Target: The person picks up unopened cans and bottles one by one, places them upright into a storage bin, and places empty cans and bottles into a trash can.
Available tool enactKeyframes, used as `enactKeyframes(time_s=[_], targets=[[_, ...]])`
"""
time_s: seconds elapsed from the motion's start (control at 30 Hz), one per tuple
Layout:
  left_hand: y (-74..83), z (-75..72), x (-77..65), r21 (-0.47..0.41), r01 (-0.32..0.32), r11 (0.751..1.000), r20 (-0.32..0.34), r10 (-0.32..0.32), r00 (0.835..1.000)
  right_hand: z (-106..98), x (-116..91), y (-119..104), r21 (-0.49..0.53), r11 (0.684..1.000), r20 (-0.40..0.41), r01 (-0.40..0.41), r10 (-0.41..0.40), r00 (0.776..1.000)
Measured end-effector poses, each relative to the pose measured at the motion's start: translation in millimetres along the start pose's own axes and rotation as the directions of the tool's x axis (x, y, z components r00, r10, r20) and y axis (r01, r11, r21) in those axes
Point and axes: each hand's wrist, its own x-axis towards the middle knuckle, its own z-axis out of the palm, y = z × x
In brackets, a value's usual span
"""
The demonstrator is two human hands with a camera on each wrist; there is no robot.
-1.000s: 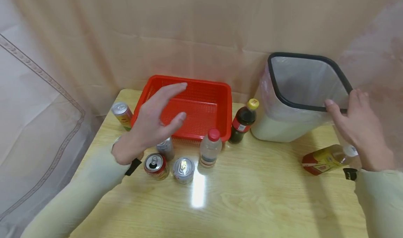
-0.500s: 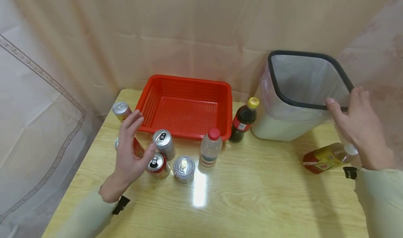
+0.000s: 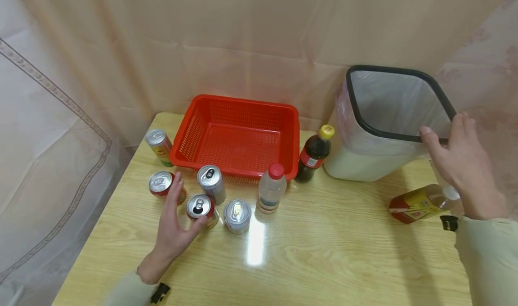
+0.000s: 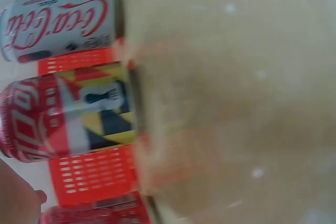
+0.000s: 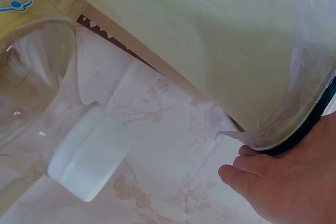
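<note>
My left hand (image 3: pixel 174 236) is spread beside a red Coca-Cola can (image 3: pixel 199 207), its thumb tip right at the can's side. Just past its fingertips stands another red can (image 3: pixel 161 183). In the left wrist view the red can (image 4: pixel 68 114) with a yellow and black pattern stands between a silver Coca-Cola can (image 4: pixel 63 24) and another red can (image 4: pixel 100 214). On the right, my right hand (image 3: pixel 465 166) grips the black-rimmed corner of a trash bin (image 3: pixel 364 159), thumb over the rim. Its fingers also show at the rim in the right wrist view (image 5: pixel 294 182).
Behind the cans is a red plastic basket (image 3: pixel 247 168). Nearby stand silver cans (image 3: pixel 237 216), a yellow-green can (image 3: pixel 159 146), a red-capped clear bottle (image 3: pixel 271 191) and a yellow-capped cola bottle (image 3: pixel 313 155). A white-capped tea bottle (image 3: pixel 418 202) lies below the right hand.
My left hand has come back from over the red basket, down and left, to beside the red cans. The right hand has stayed on the trash bin's rim.
</note>
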Motion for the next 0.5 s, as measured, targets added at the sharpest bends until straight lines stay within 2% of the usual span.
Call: enactKeyframes(time_s=[0.1,0.17,0.23,0.3,0.37,0.43,0.5], targets=[[-5.0,1.9,-10.2,-0.022,0.065,0.998,0.025,-0.064,0.998,0,-1,1,0.008,1.0,-0.002,0.005,-0.005,1.0],[-6.8,3.8,-14.8,-0.021,0.148,0.989,0.061,-0.146,0.987,-1,-1,1,0.01,1.0,-0.001,0.006,-0.006,1.0],[-9.2,6.0,-17.8,-0.012,0.249,0.968,0.1,-0.247,0.964,-1,-2,2,0.011,1.0,0.0,0.008,-0.008,1.0],[-10.7,7.7,-19.1,0.017,0.368,0.93,0.134,-0.366,0.921,-1,-2,1,0.011,1.0,0.003,0.01,-0.01,1.0],[-13.0,8.7,-19.1,0.03,0.443,0.896,0.151,-0.442,0.884,-1,-1,1,0.011,1.0,0.005,0.009,-0.009,1.0],[-14.3,8.9,-18.3,0.044,0.473,0.88,0.164,-0.474,0.865,-1,-1,0,0.011,1.0,0.004,0.012,-0.013,1.0],[-14.7,9.6,-17.4,0.047,0.467,0.883,0.176,-0.467,0.867,-1,-1,0,0.012,1.0,0.007,0.012,-0.012,1.0]])
